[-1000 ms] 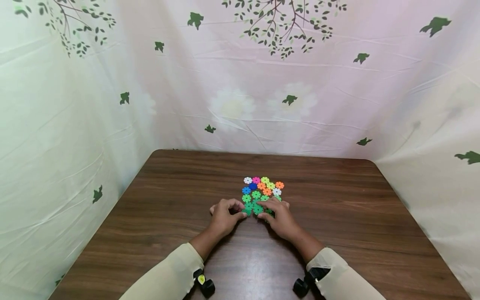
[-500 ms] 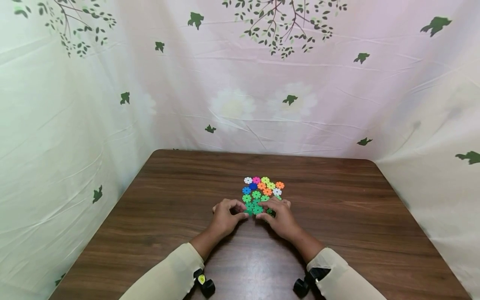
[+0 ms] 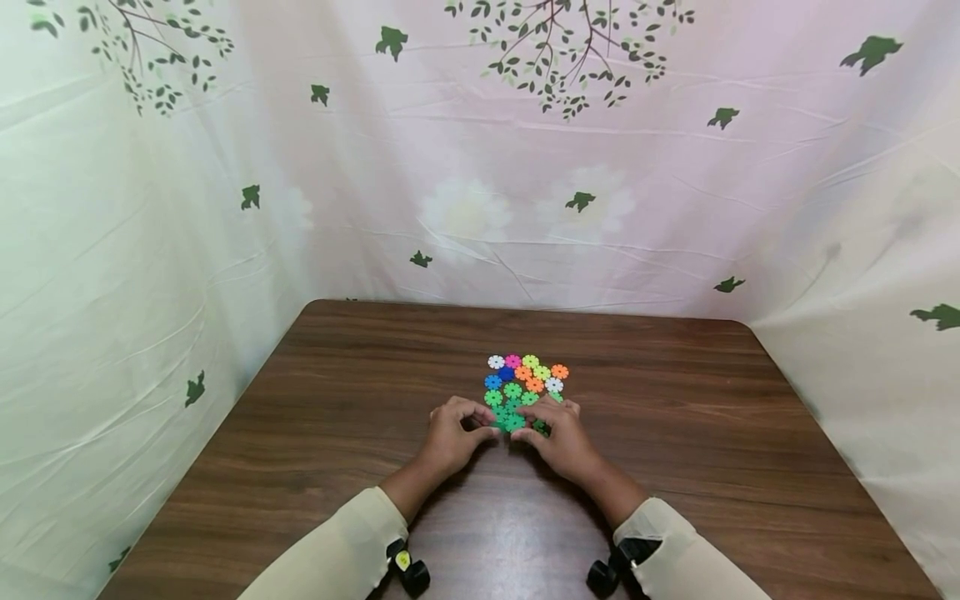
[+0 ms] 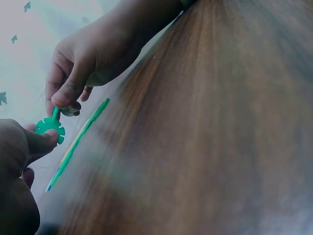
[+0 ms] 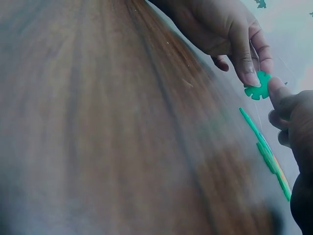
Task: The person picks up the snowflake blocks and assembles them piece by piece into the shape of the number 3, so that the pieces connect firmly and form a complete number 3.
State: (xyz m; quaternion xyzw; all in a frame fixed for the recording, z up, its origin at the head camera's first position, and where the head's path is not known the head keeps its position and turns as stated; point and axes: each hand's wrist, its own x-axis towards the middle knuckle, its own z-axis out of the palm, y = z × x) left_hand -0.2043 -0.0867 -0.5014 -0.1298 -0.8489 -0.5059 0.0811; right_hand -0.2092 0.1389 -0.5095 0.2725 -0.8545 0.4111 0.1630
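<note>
My left hand [image 3: 452, 437] pinches a green notched disc [image 4: 50, 128], a flower-shaped connector piece, between thumb and fingers. Facing it, my right hand [image 3: 564, 437] pinches a second green disc [image 4: 56, 113], which shows nearly edge-on in the left wrist view. The two discs meet or almost meet at their rims; whether their slots are joined I cannot tell. From the right wrist view, the left hand's disc [image 5: 258, 87] shows its notched face, while the right hand's thumb hides most of the other. Both are held above the table, in front of the lying pieces.
Several flat notched discs lie close together on the brown wooden table [image 3: 360, 375]: green discs [image 3: 512, 390] nearest, then orange [image 3: 534, 384], blue [image 3: 492, 382], yellow [image 3: 530, 361], pink [image 3: 513, 361] and white ones [image 3: 553, 384]. A patterned cloth [image 3: 487, 167] hangs behind the table.
My left hand has shifted slightly right, closing the gap to my right hand. The right hand has barely moved. The pieces on the table lie as before.
</note>
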